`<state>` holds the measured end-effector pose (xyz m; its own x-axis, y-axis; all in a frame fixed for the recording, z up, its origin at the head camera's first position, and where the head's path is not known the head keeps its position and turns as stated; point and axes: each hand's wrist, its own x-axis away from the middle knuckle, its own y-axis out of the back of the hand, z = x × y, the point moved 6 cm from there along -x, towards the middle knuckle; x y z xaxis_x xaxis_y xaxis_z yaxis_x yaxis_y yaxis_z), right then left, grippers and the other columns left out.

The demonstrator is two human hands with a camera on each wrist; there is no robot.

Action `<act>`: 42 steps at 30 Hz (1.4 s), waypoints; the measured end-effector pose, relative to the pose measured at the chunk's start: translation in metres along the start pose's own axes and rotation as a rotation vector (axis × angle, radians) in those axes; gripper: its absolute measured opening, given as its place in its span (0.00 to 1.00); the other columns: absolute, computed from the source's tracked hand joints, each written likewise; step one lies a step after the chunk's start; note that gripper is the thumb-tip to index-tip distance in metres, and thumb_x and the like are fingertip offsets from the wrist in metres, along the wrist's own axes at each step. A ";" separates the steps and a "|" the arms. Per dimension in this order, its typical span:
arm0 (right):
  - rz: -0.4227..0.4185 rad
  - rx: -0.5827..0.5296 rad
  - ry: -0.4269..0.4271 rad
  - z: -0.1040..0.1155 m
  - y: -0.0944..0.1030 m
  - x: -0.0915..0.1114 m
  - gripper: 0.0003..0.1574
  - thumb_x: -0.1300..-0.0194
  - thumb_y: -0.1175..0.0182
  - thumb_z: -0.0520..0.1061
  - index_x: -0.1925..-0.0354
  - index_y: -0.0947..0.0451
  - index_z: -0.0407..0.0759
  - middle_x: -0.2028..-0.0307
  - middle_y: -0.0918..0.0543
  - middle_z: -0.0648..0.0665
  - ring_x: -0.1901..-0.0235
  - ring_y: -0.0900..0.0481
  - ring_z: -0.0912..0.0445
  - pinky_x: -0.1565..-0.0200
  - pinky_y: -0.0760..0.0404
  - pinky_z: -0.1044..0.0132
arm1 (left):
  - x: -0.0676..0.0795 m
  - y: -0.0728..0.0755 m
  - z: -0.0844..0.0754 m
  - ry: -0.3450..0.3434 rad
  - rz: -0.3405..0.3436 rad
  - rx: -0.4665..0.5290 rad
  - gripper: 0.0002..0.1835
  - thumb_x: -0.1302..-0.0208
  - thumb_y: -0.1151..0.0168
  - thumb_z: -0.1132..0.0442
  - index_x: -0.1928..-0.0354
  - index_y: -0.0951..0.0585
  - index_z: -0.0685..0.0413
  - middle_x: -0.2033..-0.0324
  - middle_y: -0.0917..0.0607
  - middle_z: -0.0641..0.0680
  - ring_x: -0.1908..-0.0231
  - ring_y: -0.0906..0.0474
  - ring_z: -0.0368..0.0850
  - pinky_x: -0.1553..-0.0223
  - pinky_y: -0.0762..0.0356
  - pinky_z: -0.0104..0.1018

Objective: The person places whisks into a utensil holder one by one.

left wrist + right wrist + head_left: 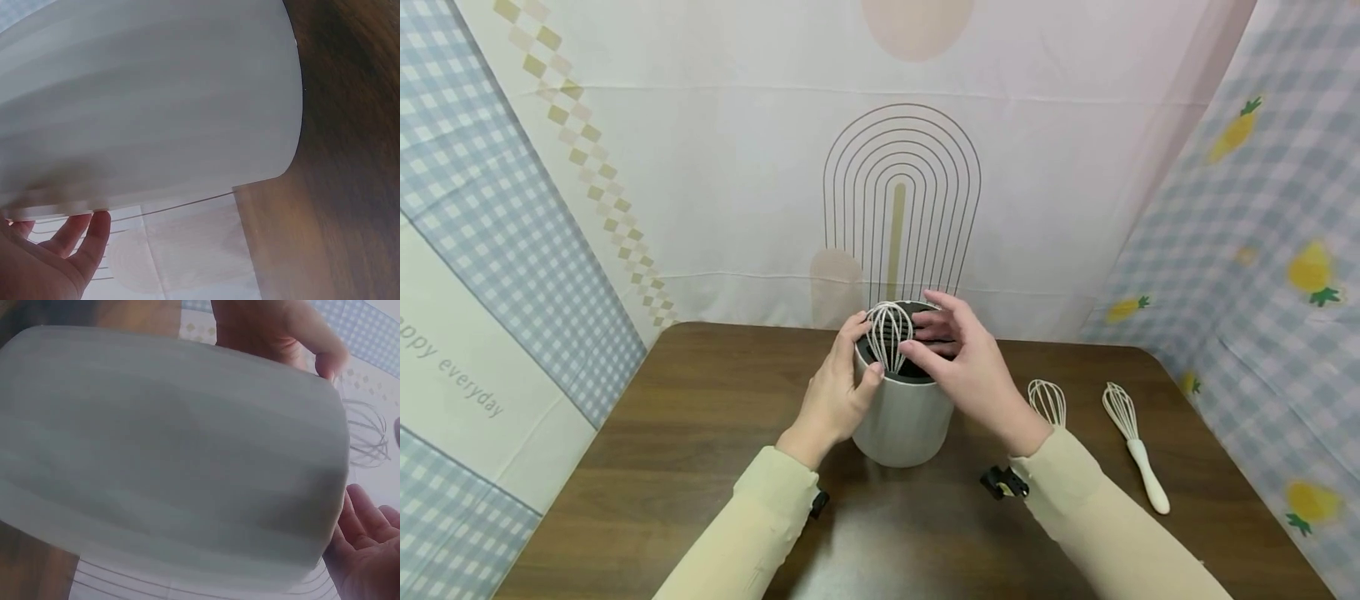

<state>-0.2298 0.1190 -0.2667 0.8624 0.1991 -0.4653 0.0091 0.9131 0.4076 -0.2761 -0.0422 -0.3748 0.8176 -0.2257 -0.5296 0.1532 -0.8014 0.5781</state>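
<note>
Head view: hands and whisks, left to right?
left hand → whisk between the hands → right hand → partly hidden whisk → fully visible whisk

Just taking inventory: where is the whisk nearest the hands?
At the head view's centre, the whisk shows its wire loops at the top of the container, between the left hand and right hand; its handle is hidden.

Head view looks down from above; both wrist views share the pale container (902, 423), close up
</note>
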 end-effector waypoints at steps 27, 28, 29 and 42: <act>-0.103 0.340 -0.248 -0.135 0.108 0.078 0.42 0.39 0.35 0.59 0.32 0.37 0.49 0.47 0.22 0.46 0.51 0.22 0.49 0.55 0.24 0.67 | 0.001 0.000 0.003 0.002 0.058 0.041 0.38 0.37 0.60 0.29 0.30 0.45 0.37 0.27 0.48 0.40 0.32 0.42 0.45 0.42 0.35 0.58; -0.098 0.349 -0.266 -0.140 0.110 0.082 0.43 0.39 0.35 0.60 0.32 0.38 0.48 0.47 0.22 0.45 0.50 0.22 0.49 0.55 0.24 0.69 | 0.001 0.000 0.003 -0.004 0.053 0.042 0.38 0.36 0.60 0.28 0.30 0.44 0.38 0.27 0.48 0.40 0.32 0.42 0.45 0.42 0.35 0.58; -0.098 0.351 -0.282 -0.145 0.113 0.086 0.43 0.39 0.35 0.60 0.32 0.38 0.47 0.47 0.22 0.44 0.50 0.22 0.48 0.56 0.25 0.71 | 0.002 0.000 0.004 -0.009 0.048 0.045 0.38 0.36 0.60 0.28 0.30 0.44 0.38 0.27 0.47 0.41 0.32 0.42 0.45 0.43 0.35 0.58; -0.085 0.460 -0.429 -0.192 0.134 0.122 0.50 0.40 0.38 0.66 0.33 0.39 0.38 0.45 0.25 0.34 0.50 0.24 0.43 0.56 0.25 0.45 | 0.000 -0.002 0.004 -0.025 0.019 0.037 0.38 0.36 0.60 0.28 0.31 0.44 0.40 0.28 0.46 0.40 0.33 0.41 0.44 0.46 0.31 0.57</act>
<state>-0.2204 0.3340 -0.4197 0.9744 -0.1145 -0.1935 0.2206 0.6539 0.7237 -0.2785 -0.0426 -0.3788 0.8060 -0.2542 -0.5346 0.1171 -0.8168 0.5649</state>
